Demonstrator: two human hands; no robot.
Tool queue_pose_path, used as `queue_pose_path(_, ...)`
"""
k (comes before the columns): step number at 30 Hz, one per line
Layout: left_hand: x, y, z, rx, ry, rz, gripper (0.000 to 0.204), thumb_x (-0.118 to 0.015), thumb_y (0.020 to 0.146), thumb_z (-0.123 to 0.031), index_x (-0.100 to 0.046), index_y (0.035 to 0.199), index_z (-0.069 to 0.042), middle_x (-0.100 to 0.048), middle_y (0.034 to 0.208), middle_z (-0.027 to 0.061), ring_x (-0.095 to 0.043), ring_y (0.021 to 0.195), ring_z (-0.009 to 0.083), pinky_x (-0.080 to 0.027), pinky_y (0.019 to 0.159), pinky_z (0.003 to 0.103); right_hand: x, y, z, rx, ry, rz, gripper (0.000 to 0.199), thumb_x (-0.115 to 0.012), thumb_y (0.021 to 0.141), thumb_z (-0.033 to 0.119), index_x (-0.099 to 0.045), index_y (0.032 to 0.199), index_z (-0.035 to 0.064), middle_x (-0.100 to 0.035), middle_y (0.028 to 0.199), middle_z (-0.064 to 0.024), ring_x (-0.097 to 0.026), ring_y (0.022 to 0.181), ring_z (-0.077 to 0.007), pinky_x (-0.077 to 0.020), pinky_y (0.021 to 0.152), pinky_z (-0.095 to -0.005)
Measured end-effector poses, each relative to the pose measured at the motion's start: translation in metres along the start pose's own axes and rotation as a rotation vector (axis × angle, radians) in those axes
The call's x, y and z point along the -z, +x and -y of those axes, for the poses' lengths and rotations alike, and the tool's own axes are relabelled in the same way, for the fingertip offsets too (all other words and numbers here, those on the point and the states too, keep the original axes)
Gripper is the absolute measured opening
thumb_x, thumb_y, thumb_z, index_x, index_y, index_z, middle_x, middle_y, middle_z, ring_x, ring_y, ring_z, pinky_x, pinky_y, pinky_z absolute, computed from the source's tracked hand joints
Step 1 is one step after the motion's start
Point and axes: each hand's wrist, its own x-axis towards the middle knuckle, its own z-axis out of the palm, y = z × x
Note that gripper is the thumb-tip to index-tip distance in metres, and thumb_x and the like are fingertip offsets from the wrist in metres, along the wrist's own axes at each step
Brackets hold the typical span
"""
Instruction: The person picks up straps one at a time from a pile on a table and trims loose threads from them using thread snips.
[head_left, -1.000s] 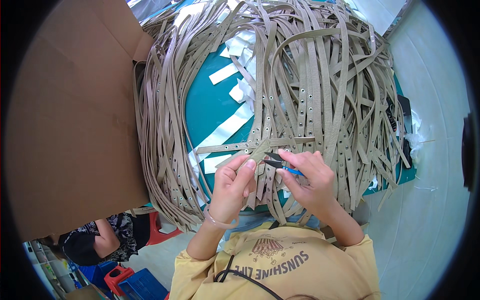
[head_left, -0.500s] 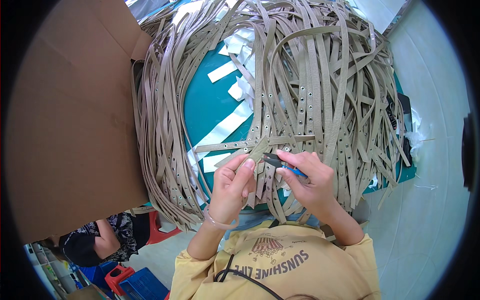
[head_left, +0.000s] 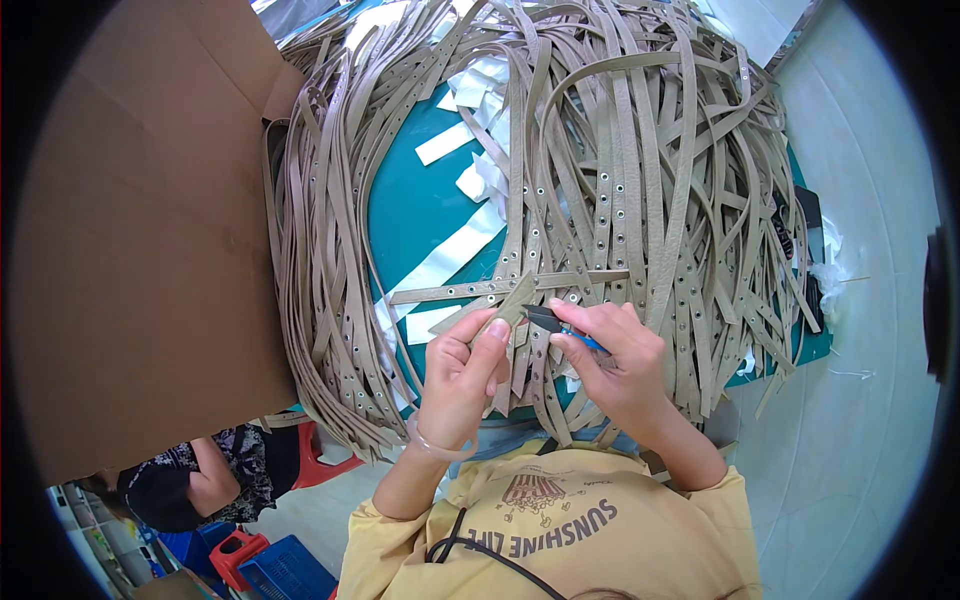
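Note:
Between the thumb and fingers of my left hand (head_left: pixel 462 365) is the end of a beige strap (head_left: pixel 514 302), its tip pointing up and away. My right hand (head_left: pixel 618 352) grips a pair of small thread snips (head_left: pixel 545 318) with black blades and a blue handle. The blade tips touch or nearly touch the right edge of the strap; I cannot tell which. Another strap with metal eyelets (head_left: pixel 450 293) lies crosswise just beyond my hands. Under and around them spreads a heap of beige eyelet straps (head_left: pixel 640 170).
A hanging bundle of straps (head_left: pixel 325 250) curves along the left of the green table (head_left: pixel 410 215), with white paper strips (head_left: pixel 450 255) between. A large cardboard box (head_left: pixel 150 230) stands at far left. Behind it sit a person (head_left: pixel 215 480), a red stool (head_left: pixel 318 460) and a blue crate (head_left: pixel 288 570).
The snips in my right hand have moved slightly left, closer to the strap's edge. My left hand and the strap it holds have stayed almost still.

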Motion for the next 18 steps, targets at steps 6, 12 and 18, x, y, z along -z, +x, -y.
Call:
queue_pose_path(6,0.002,0.000,0.000,0.021,-0.064,0.032,0.025,-0.048,0.093,-0.019,-0.058,0.104,0.001,-0.034,0.046,-0.0082,-0.027,0.042,0.0020,-0.024,0.046,0.021,-0.005,-0.001,-0.005,0.079,-0.045,-0.053,0.029,-0.070,0.073,0.004,-0.065,0.101,0.0048,-0.064,0.080,-0.0087,-0.056,0.066,-0.0186,-0.0363,0.058,-0.0276)
queue_pose_path(12,0.001,0.003,-0.004,0.085,-0.092,0.106,0.025,-0.045,0.094,-0.020,-0.058,0.100,0.000,-0.031,0.045,-0.0087,-0.024,0.041,0.0023,-0.023,0.046,0.021,-0.007,0.011,-0.017,-0.309,0.402,-0.251,0.023,-0.058,0.088,0.013,-0.058,0.108,0.0030,-0.054,0.074,-0.0005,-0.046,0.061,-0.0073,-0.0338,0.055,-0.0197)
queue_pose_path(18,0.000,0.004,-0.005,0.225,-0.328,0.258,0.026,-0.039,0.096,-0.024,-0.050,0.080,-0.006,-0.031,0.046,-0.0076,-0.024,0.041,0.0035,-0.023,0.045,0.021,-0.015,0.045,-0.013,-0.413,0.897,0.366,0.029,-0.059,0.088,0.029,-0.054,0.101,0.0037,-0.035,0.064,0.0090,-0.027,0.053,-0.0017,-0.0260,0.050,-0.0166)
